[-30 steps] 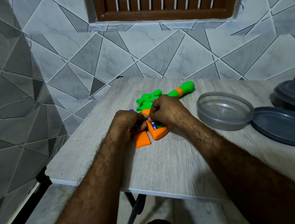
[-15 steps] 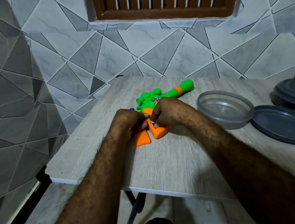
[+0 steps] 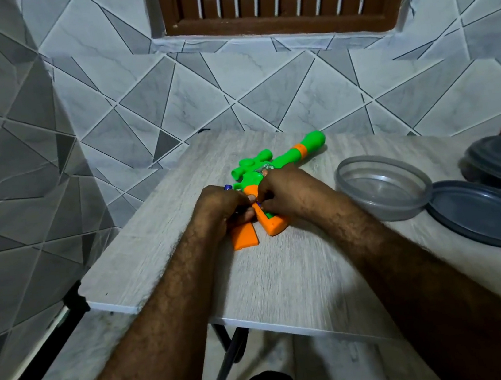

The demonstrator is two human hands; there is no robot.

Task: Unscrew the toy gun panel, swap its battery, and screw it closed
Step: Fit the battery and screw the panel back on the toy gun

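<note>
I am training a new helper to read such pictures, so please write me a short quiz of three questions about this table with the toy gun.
1. True or false: the orange panel is screwed onto the toy gun.
2. Where does the loose grey lid lie? A) on the clear bowl; B) on the table, right of the bowl; C) on the floor.
3. Which hand holds the blue-tipped thing?

Key: 1 false, the panel lies on the table beside the gun's grip. 2 B. 3 the left hand.
</note>
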